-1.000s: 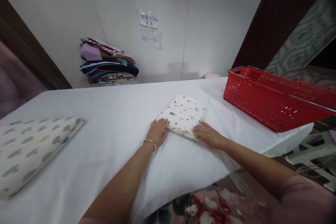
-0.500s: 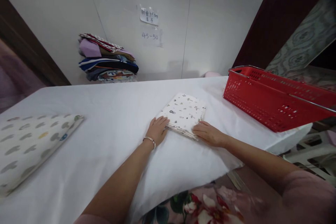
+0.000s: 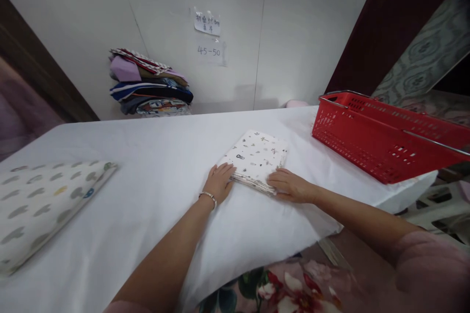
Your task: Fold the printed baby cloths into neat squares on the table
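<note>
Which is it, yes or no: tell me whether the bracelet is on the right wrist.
No, the bracelet circles the wrist of the left hand, which touches the folded cloth.

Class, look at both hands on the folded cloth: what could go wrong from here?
1. The folded cloth shows several layers along its near edge; uneven pressure from the left hand and right hand might shift them.
2. The white tablecloth hangs loosely at the front, so a tug could drag the folded cloth along.
3. The red basket sits near the table's right end and might be knocked off.
</note>
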A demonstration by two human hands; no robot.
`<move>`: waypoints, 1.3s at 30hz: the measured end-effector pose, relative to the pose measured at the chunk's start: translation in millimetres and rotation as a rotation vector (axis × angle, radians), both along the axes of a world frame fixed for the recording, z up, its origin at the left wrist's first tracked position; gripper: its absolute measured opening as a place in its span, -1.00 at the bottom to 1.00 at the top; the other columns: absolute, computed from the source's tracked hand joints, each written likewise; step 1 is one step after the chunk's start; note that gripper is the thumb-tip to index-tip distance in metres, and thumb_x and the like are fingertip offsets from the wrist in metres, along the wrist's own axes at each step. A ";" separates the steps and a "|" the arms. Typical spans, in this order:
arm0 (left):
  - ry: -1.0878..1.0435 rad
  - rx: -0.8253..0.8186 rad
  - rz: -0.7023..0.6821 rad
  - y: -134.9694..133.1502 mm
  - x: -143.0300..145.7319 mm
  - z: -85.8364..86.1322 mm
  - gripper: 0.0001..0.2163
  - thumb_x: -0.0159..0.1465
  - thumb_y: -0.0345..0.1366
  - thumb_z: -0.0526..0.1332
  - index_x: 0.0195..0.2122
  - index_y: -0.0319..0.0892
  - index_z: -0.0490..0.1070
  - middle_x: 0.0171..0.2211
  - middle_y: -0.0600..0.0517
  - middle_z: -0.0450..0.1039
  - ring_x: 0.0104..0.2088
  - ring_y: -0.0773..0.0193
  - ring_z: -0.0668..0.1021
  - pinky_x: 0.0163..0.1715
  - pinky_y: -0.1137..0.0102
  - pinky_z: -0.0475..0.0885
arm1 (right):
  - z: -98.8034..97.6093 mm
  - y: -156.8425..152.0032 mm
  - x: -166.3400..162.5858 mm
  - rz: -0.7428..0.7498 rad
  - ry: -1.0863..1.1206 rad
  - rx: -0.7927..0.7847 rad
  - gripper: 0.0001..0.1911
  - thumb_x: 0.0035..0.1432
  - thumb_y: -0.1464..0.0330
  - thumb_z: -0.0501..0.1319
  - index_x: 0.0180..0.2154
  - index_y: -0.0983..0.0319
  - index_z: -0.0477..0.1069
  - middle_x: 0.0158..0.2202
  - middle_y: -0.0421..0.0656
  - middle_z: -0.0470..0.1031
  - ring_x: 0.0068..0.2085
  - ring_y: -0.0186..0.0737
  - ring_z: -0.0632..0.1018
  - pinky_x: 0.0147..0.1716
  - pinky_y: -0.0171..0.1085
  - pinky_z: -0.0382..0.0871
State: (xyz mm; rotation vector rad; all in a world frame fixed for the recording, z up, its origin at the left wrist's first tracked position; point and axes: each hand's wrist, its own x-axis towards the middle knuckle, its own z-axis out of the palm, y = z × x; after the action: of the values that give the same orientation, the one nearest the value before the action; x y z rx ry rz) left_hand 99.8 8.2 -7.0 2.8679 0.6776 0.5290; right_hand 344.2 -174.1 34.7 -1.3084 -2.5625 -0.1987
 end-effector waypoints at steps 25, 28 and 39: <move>0.006 -0.016 0.046 -1.7 0.1 3.3 -0.59 0.18 -0.37 0.02 0.08 -0.01 0.21 0.14 0.08 0.21 0.20 0.16 0.12 0.17 0.04 -0.09 | -11.9 -5.3 -13.8 -0.074 0.088 0.133 -0.69 0.16 0.45 0.04 -0.03 0.30 0.19 -0.15 0.03 0.39 -0.08 -0.13 0.37 -0.05 -0.01 0.25; 0.003 -0.037 0.069 1.4 -1.5 4.2 -0.60 0.18 -0.36 0.02 0.07 -0.01 0.23 0.15 0.08 0.20 0.20 0.16 0.13 0.17 0.03 -0.06 | -14.6 -7.7 -13.2 -0.103 0.074 0.128 -0.68 0.16 0.45 0.03 -0.01 0.29 0.19 -0.13 0.03 0.39 -0.07 -0.12 0.38 -0.04 0.00 0.25; -0.084 -0.204 0.250 18.6 -8.2 -0.2 -0.59 0.20 -0.30 0.07 0.10 -0.15 0.21 0.14 -0.04 0.21 0.12 0.20 0.29 0.12 0.26 0.19 | -27.3 -13.3 -12.8 -0.163 0.089 0.113 -0.61 0.20 0.37 0.06 0.07 0.22 0.18 -0.07 0.01 0.38 -0.03 -0.12 0.38 -0.01 0.02 0.23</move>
State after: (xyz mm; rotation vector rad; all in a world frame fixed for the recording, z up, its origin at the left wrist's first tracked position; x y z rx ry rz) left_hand 91.6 26.8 -7.2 2.5734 1.0196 0.5718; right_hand 331.4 -187.4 7.4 -1.4493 -2.3364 -0.3045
